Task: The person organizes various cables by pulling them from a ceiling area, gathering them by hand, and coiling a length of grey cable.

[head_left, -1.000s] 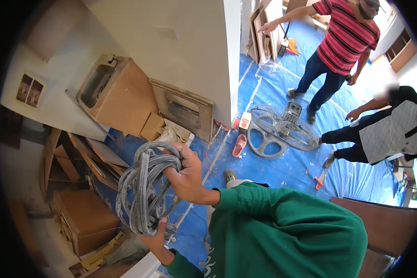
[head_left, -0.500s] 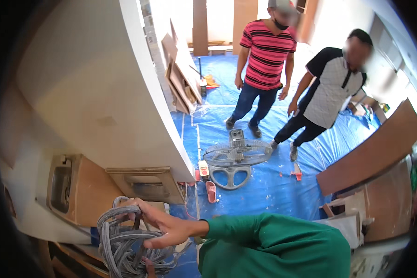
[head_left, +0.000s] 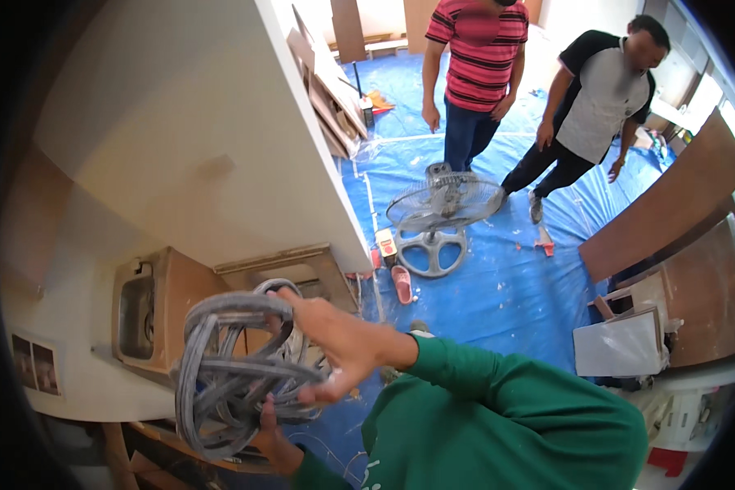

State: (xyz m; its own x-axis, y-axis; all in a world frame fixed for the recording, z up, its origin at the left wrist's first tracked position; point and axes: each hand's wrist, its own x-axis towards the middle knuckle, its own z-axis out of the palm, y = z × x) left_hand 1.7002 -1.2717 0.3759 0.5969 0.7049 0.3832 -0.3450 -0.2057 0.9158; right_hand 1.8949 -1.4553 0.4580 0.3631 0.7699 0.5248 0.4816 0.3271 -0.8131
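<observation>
A bulky, tangled coil of grey cable [head_left: 220, 367], dusty and looped many times, hangs in front of me at the lower left. My right hand [head_left: 347, 339] grips its right side, fingers hooked over the upper loops and thumb against the lower strands. Under the coil, my left hand [head_left: 278, 445] holds the bottom loops; part of its fingers is hidden behind the cable. Both sleeves are green.
A grey pedestal fan [head_left: 445, 204] stands on blue plastic sheeting [head_left: 482, 318], near a pink clog [head_left: 402, 284]. Two people stand beyond it. A sink cabinet [head_left: 180, 286] is at left; wooden boards [head_left: 670, 204] lean at right, a wall panel [head_left: 302, 122] at left centre.
My view has tilted downward and shifted left. The coil has come up and right in the picture, with both hands still on it; my left hand and sleeve now show more.
</observation>
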